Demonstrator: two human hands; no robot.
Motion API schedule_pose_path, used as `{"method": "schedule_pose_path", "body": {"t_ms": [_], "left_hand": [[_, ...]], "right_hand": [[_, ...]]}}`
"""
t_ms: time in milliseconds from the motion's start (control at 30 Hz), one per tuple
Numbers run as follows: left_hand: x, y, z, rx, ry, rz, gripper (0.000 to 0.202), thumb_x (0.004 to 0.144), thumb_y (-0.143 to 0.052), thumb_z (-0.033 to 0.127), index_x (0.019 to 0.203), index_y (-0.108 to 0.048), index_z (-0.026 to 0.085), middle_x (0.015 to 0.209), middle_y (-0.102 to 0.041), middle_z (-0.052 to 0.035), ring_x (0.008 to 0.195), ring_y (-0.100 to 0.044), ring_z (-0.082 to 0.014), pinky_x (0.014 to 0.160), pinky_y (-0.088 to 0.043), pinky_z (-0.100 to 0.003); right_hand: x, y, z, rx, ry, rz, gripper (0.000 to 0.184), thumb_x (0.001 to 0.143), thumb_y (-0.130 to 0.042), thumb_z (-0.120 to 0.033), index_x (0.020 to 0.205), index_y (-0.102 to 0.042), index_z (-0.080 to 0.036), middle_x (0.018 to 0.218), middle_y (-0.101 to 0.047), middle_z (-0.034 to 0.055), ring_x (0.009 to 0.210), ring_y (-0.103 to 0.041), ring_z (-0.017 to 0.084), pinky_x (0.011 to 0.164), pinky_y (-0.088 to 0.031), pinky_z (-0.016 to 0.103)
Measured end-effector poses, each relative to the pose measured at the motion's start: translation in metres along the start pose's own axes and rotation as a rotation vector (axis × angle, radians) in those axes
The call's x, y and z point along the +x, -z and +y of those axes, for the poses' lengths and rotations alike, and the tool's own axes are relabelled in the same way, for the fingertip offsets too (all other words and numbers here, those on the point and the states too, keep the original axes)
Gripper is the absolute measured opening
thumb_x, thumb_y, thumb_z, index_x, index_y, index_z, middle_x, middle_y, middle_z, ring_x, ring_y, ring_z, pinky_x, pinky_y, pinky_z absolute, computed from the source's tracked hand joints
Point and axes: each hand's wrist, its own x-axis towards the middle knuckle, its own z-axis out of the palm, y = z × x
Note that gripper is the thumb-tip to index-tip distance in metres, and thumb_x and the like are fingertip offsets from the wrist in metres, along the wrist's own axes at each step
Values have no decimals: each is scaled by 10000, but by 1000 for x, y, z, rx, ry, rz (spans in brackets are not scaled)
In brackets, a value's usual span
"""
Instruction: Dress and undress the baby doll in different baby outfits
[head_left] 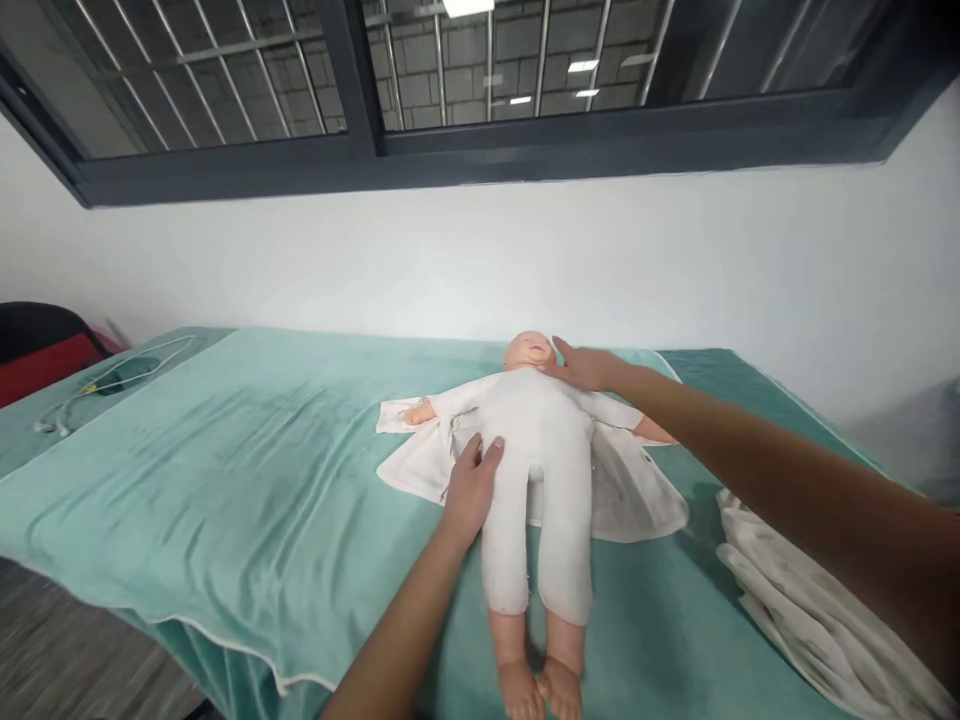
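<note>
Baby doll [536,450] lies on its back mid-surface, head toward the wall, bare feet toward me, arms spread out to both sides. It wears a white one-piece suit. My left hand [471,488] lies flat on the doll's waist, on the side nearer my left. Its fingers [489,455] are straight and close together, pressing on the suit, not gripping anything. My right hand [583,367] rests palm down on the doll's shoulder right beside the neck, fingers loosely open, thumb up near the chin, nothing clasped.

Under the doll is an opened white garment [637,490], spread out past both sides of the body, with the doll's arms lying over it. All of it sits on a teal blanket [247,470] that covers the surface and hangs over the near left edge.

A crumpled white patterned cloth [810,610] lies at the right edge of the blanket, near the garment but apart from it. A stethoscope [112,385] lies at the far left, well apart from the doll. Behind that is a red and black chair [41,350]. A white wall runs behind, with a dark-framed window [480,90] above.
</note>
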Motion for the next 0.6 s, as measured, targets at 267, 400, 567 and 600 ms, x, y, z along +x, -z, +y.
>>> {"method": "schedule_pose_path", "body": {"t_ms": [267, 400, 567, 600], "left_hand": [[37, -7, -7, 323, -135, 208, 305, 953, -378, 312, 931, -664, 209, 920, -722, -74, 871, -648, -222, 797, -486, -345], [58, -8, -16, 611, -182, 178, 297, 942, -367, 210, 920, -662, 185, 951, -711, -133, 885, -652, -250, 782, -464, -361], [62, -1, -20, 831, -306, 154, 300, 951, -371, 198, 1023, -660, 166, 1054, -685, -141, 978, -618, -259, 822, -464, -378], [62, 1, -19, 863, -357, 172, 302, 952, -375, 198, 1041, -662, 169, 1093, -673, -137, 1020, -597, -261, 859, -459, -386]], "right_hand": [[1, -42, -110, -291, 493, 50, 458, 942, -478, -434, 1319, -506, -175, 1320, -575, 150, 1200, -519, 311, 904, -430, 408], [23, -89, -140, -409, 469, -190, 344, 917, -522, -398, 1161, -601, -169, 1202, -630, 155, 1086, -583, 319, 859, -435, 415], [37, -93, -136, -398, 429, -199, 352, 901, -539, -459, 1087, -633, -174, 1095, -669, 152, 953, -633, 308, 768, -439, 381], [35, -88, -133, -397, 430, -181, 347, 917, -512, -457, 1094, -628, -182, 1096, -667, 146, 957, -630, 303, 765, -436, 375]]}}
